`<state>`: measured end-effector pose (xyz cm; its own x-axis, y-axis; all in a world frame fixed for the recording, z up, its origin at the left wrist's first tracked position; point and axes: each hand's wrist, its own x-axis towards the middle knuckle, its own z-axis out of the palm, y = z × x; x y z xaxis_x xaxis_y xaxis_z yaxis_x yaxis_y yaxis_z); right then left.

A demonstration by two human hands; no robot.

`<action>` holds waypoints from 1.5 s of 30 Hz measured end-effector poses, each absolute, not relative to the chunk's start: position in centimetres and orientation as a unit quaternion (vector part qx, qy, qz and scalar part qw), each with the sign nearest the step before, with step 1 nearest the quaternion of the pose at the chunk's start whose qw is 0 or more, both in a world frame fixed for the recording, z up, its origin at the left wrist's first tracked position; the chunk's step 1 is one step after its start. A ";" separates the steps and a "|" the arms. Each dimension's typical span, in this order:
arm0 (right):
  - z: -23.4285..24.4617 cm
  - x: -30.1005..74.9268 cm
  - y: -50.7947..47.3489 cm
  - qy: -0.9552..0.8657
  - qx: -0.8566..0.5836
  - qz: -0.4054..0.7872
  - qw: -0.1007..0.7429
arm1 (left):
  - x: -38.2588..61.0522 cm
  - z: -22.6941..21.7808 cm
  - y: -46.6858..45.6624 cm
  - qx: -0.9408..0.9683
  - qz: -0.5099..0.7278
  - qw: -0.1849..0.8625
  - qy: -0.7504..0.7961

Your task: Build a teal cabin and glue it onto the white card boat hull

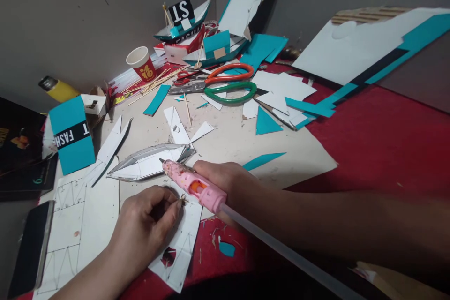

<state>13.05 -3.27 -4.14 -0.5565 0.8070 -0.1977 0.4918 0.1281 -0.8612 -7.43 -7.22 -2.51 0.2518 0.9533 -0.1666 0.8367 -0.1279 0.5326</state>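
My right hand [225, 180] is closed around a pink glue gun [191, 183] with a clear glue stick trailing from its back end toward the lower right. The gun's nozzle points left toward a folded white cardboard boat hull [147, 163] lying on the work surface. My left hand [146, 225] rests on white cardboard [183, 243], its fingers pinched on a tiny piece I cannot make out, just below the glue gun.
Scissors with orange and green handles [228, 85] lie further back among teal and white card scraps. A paper cup [141, 63], thin wooden sticks [151, 84], finished paper boats [183, 21], a teal box [72, 135], a yellow lighter [58, 89] and a phone [31, 248] surround the red mat [379, 140].
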 end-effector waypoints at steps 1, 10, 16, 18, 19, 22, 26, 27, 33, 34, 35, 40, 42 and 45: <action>-4.1 13.1 -3.3 -0.732 -0.443 0.492 0.160 | -7.4 -2.5 -7.2 0.745 0.104 0.274 0.599; -4.0 13.2 -3.2 -0.739 -0.434 0.488 0.166 | -7.1 -2.9 -7.0 0.735 0.085 0.321 0.591; -3.9 13.3 -3.3 -0.741 -0.429 0.485 0.176 | -7.4 -2.9 -6.9 0.694 0.093 0.389 0.599; -4.1 13.2 -3.4 -0.737 -0.435 0.486 0.175 | -7.5 -2.7 -6.9 0.657 0.102 0.434 0.608; -4.1 13.2 -3.4 -0.735 -0.438 0.487 0.176 | -7.6 -2.6 -6.9 0.641 0.109 0.452 0.612; -4.3 13.2 -3.3 -0.736 -0.435 0.484 0.187 | -8.0 -2.3 -7.0 0.621 0.129 0.466 0.617; -4.5 13.1 -3.3 -0.736 -0.426 0.486 0.202 | -8.5 -2.4 -7.3 0.661 0.136 0.401 0.619; -4.7 13.1 -3.4 -0.735 -0.425 0.485 0.208 | -8.6 -2.5 -7.3 0.676 0.134 0.380 0.617; -6.4 12.6 -3.7 -0.740 -0.420 0.456 0.263 | -8.3 -3.0 -7.5 0.745 0.131 0.313 0.575; -6.5 12.6 -3.7 -0.738 -0.418 0.459 0.267 | -8.2 -3.1 -7.5 0.752 0.132 0.304 0.570; -6.4 12.7 -3.7 -0.737 -0.414 0.462 0.267 | -8.1 -3.2 -7.5 0.758 0.131 0.295 0.567; -5.1 13.2 -3.5 -0.739 -0.400 0.489 0.232 | -7.9 -3.3 -7.5 0.765 0.121 0.283 0.566; -4.6 13.3 -3.5 -0.736 -0.402 0.494 0.228 | -7.9 -3.3 -7.6 0.762 0.119 0.288 0.568; -4.4 13.3 -3.5 -0.734 -0.406 0.499 0.217 | -7.8 -3.3 -7.6 0.758 0.118 0.295 0.570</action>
